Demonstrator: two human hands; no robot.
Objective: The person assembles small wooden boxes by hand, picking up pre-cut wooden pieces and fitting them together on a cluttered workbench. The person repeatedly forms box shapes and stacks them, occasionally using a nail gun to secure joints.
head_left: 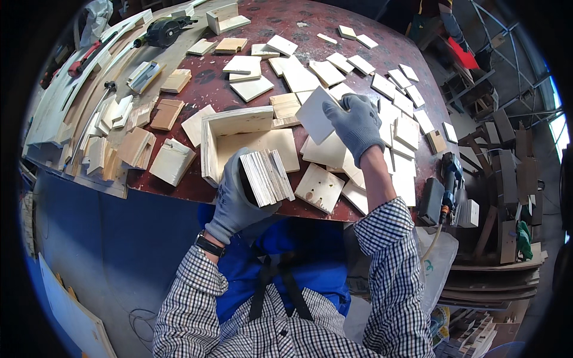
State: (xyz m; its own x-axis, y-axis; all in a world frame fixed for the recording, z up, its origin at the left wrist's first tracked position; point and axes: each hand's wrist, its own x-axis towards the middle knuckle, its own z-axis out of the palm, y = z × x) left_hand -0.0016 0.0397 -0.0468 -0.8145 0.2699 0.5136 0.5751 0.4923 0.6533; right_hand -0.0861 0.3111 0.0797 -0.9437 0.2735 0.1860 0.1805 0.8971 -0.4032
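My left hand (pixel 230 203), in a grey work glove, is closed around a stack of plywood pieces (pixel 267 177) at the table's near edge, their layered edges facing up. Behind the stack stands an open plywood box corner (pixel 237 121) with upright sides. In my right hand (pixel 356 122), gloved too, a pale square plywood piece (pixel 315 116) is pinched at its edge and held tilted above the scattered pieces. Something dark shows at the fingers of that hand; I cannot make out what it is. A knotty square piece (pixel 320 188) lies below, near the table edge.
Many loose plywood squares (pixel 301 77) cover the dark red table (pixel 286 24). Wood strips and a black-and-green power tool (pixel 162 31) lie at the left. At the right edge sits a corded or hosed tool (pixel 449 185). A person (pixel 431 18) stands at the far right, beyond the table.
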